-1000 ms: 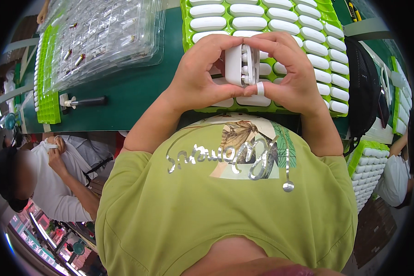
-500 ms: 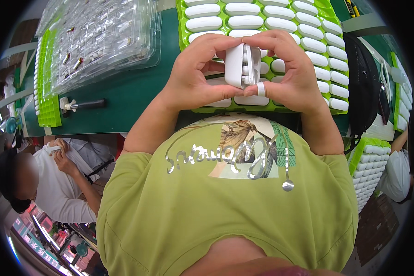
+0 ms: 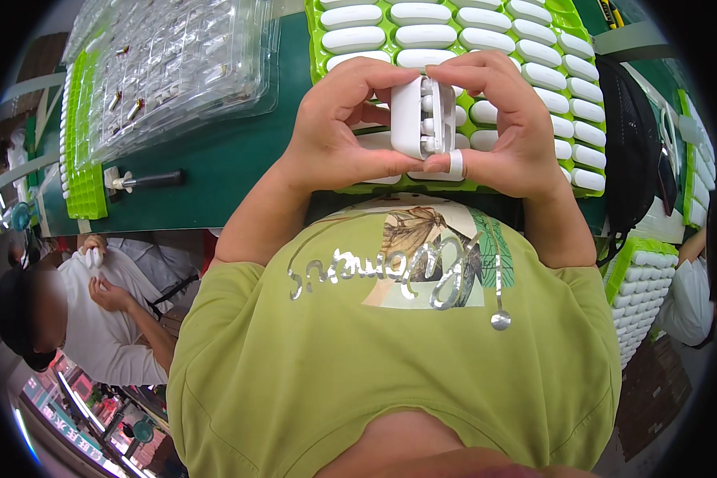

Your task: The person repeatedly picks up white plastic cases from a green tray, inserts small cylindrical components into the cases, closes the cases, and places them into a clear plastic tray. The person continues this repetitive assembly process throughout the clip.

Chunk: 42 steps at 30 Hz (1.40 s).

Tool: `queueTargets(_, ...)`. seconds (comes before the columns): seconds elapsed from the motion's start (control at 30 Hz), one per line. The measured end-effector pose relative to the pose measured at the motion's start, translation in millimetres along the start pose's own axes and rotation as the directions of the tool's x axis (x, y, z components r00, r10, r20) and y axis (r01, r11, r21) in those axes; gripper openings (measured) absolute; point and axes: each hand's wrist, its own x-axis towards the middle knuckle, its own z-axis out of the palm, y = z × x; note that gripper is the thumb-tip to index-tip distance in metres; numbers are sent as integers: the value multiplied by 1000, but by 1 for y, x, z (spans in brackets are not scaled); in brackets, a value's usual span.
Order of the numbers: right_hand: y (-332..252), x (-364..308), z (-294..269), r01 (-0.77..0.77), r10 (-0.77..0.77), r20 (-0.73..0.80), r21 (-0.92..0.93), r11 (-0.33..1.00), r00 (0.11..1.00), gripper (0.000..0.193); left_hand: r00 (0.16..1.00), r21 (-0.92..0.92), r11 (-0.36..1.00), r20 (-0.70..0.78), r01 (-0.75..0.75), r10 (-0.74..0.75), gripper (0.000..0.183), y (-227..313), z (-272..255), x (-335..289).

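We hold a small white plastic hinged case [image 3: 422,118] clamped between left hand [image 3: 338,131] and right hand [image 3: 506,127], above the chest, lid open; beneath it lies a green tray of white oval cases [image 3: 550,72]; leftward, a black-handled tool [image 3: 147,180] on the green table [image 3: 239,151]; farther, clear plastic blister trays [image 3: 175,64].

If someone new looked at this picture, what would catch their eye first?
First, the white case, open, held between the left hand and right hand at top centre. Behind it a green tray packed with rows of white cases fills the bench's right side; clear plastic trays lie upper left.
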Motion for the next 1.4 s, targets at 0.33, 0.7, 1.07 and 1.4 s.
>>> queueTargets(0.33,3,-1,-2,-84,95,-41,219,972,995,62,998,-104,995,-64,4,-11,75,-5,-1,1)
queueTargets(0.7,-1,0,-1,-32,31,49,28,999,998,61,998,69,996,-26,-50,52,76,-2,0,-1)
queueTargets(1.07,-1,0,1,-35,33,45,32,999,998,61,998,-22,999,-61,-26,25,71,-4,4,0)
queueTargets(1.4,-2,-2,2,-25,25,19,7,1000,1000,57,997,88,995,-64,-43,49,69,-4,5,1)
